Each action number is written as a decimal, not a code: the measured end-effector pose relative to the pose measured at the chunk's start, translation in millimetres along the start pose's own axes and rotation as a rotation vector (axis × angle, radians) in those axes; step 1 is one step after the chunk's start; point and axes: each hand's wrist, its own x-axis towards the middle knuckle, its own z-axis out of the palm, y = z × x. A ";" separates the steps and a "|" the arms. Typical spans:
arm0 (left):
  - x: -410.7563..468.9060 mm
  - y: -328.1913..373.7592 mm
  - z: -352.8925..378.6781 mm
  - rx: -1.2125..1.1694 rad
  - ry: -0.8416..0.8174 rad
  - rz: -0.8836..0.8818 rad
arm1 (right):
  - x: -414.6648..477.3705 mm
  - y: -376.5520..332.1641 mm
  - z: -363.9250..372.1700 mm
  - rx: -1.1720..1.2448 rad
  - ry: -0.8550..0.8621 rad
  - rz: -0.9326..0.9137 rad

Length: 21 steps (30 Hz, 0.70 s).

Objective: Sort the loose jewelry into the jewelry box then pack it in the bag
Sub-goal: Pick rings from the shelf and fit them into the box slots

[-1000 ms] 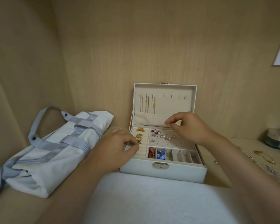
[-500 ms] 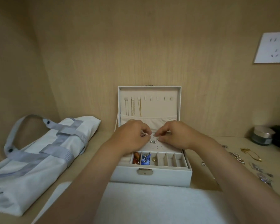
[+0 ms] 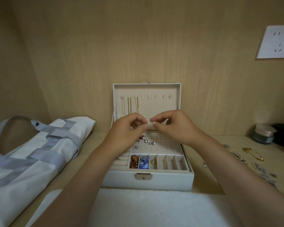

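Our hands hover close together above the open jewelry box (image 3: 147,179), not touching. Our right hand (image 3: 174,126) pinches a small gold piece (image 3: 155,122) between thumb and forefinger. Our left hand (image 3: 129,128) has its fingers curled with the tips drawn together, but we cannot tell whether it holds anything. Gold chains (image 3: 129,105) hang inside the upright lid. Pearl and silver earrings (image 3: 146,140) sit on the stud panel, with amber beads (image 3: 134,161) in the front row's left compartment. A grey-and-white bag (image 3: 31,153) lies to the left, while loose jewelry (image 3: 239,156) is scattered on the desk at right.
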 end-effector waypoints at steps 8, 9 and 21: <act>4.6 7.3 -1.0 -0.161 -0.035 -0.048 | -4.1 -12.5 5.0 -0.102 0.060 -0.089; 5.2 8.2 -1.7 -0.169 -0.032 -0.051 | -3.3 -12.2 6.0 -0.090 0.078 -0.090; 4.3 2.5 -5.6 -0.044 -0.040 -0.019 | -2.2 -8.7 10.1 0.228 0.024 0.062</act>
